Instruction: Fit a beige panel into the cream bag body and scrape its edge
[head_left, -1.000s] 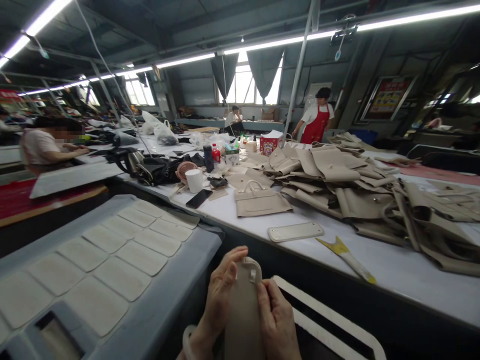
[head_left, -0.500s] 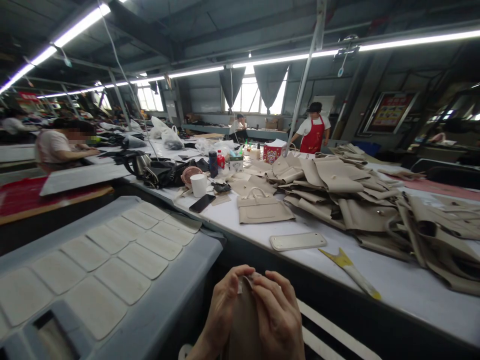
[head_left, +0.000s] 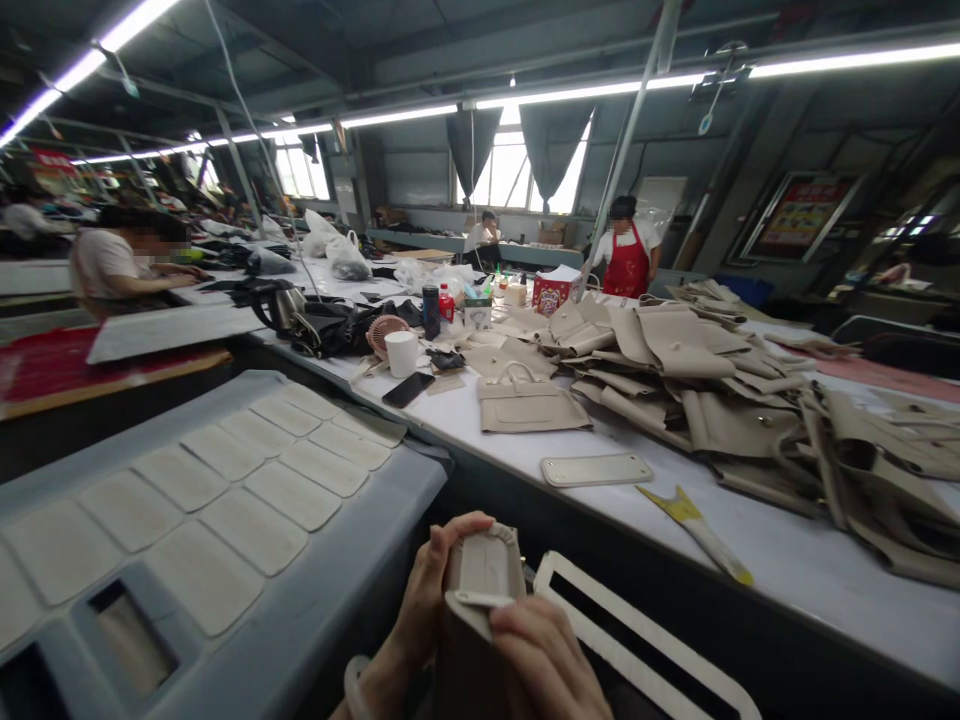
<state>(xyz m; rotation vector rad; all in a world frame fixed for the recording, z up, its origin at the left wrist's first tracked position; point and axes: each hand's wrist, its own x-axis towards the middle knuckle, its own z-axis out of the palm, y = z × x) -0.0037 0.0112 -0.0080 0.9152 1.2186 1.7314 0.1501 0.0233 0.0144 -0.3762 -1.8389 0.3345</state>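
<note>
Low in the middle of the view I hold a beige leather bag piece upright with both hands. My left hand wraps round its left edge, fingertips curled over the rounded top. My right hand grips it from the right, thumb pressed on a thin pale strip across its front. Its open top shows a pale lining. A flat oval beige base panel lies on the long white table just beyond, beside a yellow-tipped scraper.
A grey tray at left carries several pale oval panels. A finished beige handbag, a heap of beige bag pieces, a phone, a cup and bottles lie on the table. A white frame sits at my right. Other workers stand and sit farther off.
The bag piece has turned so its open top faces me. My right hand slid down from the top to its front, onto the pale strip. The left hand keeps its hold.
</note>
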